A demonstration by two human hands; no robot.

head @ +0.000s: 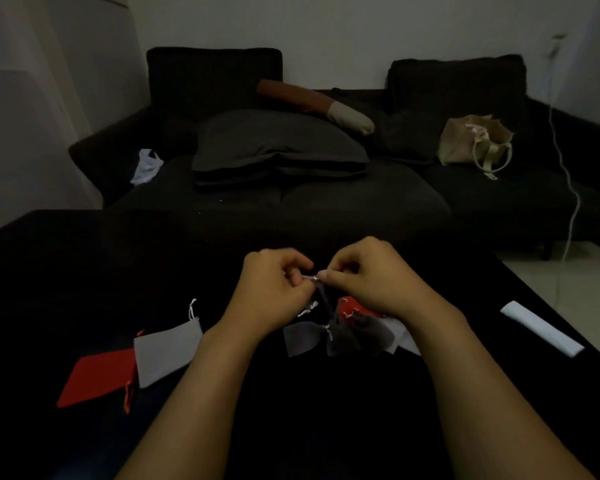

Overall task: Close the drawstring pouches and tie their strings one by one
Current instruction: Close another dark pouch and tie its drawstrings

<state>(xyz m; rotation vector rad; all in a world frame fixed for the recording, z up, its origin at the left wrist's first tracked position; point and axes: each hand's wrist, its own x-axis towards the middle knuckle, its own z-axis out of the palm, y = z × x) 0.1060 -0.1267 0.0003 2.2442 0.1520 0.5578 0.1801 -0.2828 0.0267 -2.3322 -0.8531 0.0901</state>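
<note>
Over dark tabletop (84, 271), left hand (271, 292) and right hand (371, 282) pinch thin white drawstring (313, 278), tying; next, pull knot tight.

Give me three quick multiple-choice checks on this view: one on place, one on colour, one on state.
1. Where does the flat grey pouch lie?
A. On the sofa
B. Beside the red pouch, to the left hand's side
C. Inside the tote bag

2. What colour is the folded strip at the table's right edge?
A. White
B. Red
C. Green

3. What are the hands doing?
A. Resting flat on the table
B. Holding the tote bag
C. Pinching a thin string

Key: 1 B, the two pouches touch on the table. 2 A, it shows white against black. 3 C, left hand and right hand meet with pinched fingertips on the string.
</note>
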